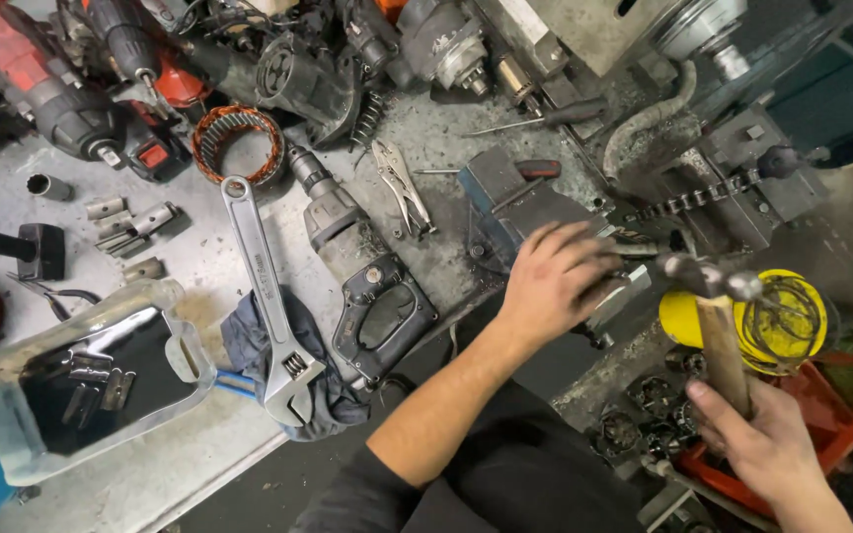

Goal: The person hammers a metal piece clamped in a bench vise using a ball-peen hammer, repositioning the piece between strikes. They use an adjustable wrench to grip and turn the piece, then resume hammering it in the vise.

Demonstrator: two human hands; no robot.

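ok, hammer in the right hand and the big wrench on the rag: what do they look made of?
Hammer: the head looks like dark bare steel with worn, shiny ends; the handle looks like wood, tan with a visible grain. The right hand grips the handle low. Adjustable wrench: likely chrome-plated or polished steel, judging by its bright, even silver sheen. It lies on a dark blue cloth rag.

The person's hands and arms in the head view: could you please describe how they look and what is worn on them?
Both hands are bare: the left hand and right hand wear no gloves, rings or watch. The forearms are uncovered; a dark sleeve is pushed up near the left elbow.
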